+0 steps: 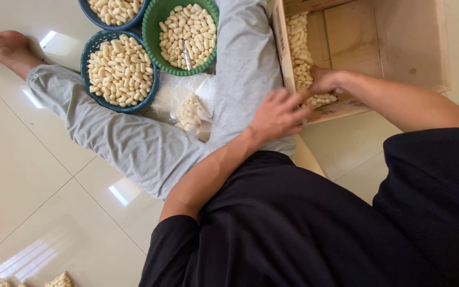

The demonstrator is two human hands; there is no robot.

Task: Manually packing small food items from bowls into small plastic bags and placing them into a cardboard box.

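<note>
From the head camera, a person sits on a glossy pale tiled floor [38, 175] with legs in soft grey trousers [134, 138] stretched forward and a black shirt filling the lower part of the view. The right hand [322, 81] reaches into an open cardboard box [389, 42] with matte brown walls, its fingers buried among small pale oval cocoons [299, 48] heaped along the box's left wall; whether its grip is closed on any of them I cannot tell, since the fingers are hidden. The left hand [277, 114] hovers just beside the box's front flap, fingers spread and loosely open, holding nothing that shows.

Between the legs lie clear crinkled plastic bags [187, 103], one holding a small clump of the same pale ovals. Beyond them stand three round plastic baskets with ribbed rims, all heaped full: a green basket [152, 40] with a thin metal tool lying on top, a blue basket [87, 74] touching it, and a second blue basket [88, 13] at the top edge.
</note>
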